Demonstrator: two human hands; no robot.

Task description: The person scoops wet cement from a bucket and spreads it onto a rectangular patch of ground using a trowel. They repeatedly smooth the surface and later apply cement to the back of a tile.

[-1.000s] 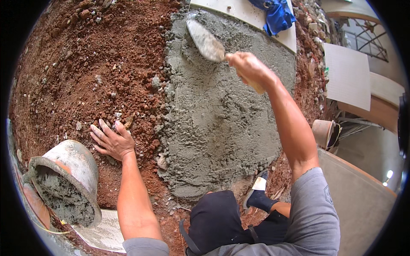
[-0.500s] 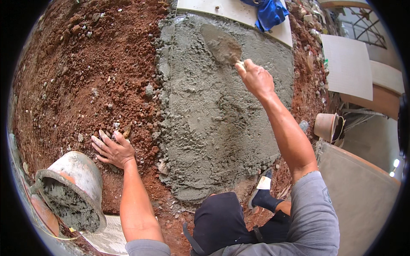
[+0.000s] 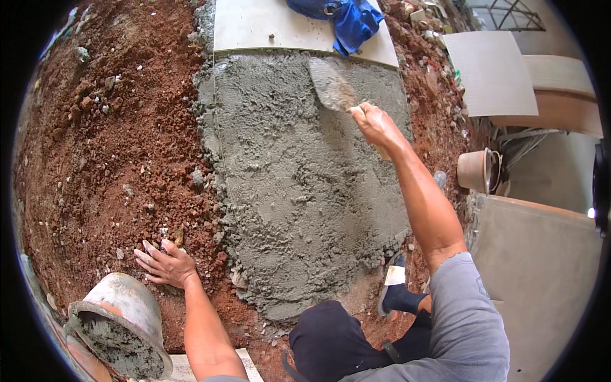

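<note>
My right hand (image 3: 377, 127) is closed round the handle of a trowel (image 3: 331, 84), its broad blade smeared with mortar. The blade lies at the far part of a bed of wet grey mortar (image 3: 286, 191), close to a pale tile (image 3: 254, 32); whether it presses into the mortar I cannot tell. Fingers spread, my left hand (image 3: 167, 264) rests on the reddish soil (image 3: 114, 184) to the left of the mortar. A thin string (image 3: 218, 121) runs along the mortar's left side.
A mortar-caked bucket (image 3: 127, 305) lies tipped beside my left forearm. Blue cloth (image 3: 353, 25) sits on the tile. On the right are another bucket (image 3: 472, 170), a loose pale tile (image 3: 493, 73) and a large board (image 3: 534, 254). Rubble (image 3: 439, 70) lines the mortar's right edge.
The view has shifted, so most things sit further left and lower. The trowel's blade has turned and moved nearer the tile's right part. My left hand stays on the soil.
</note>
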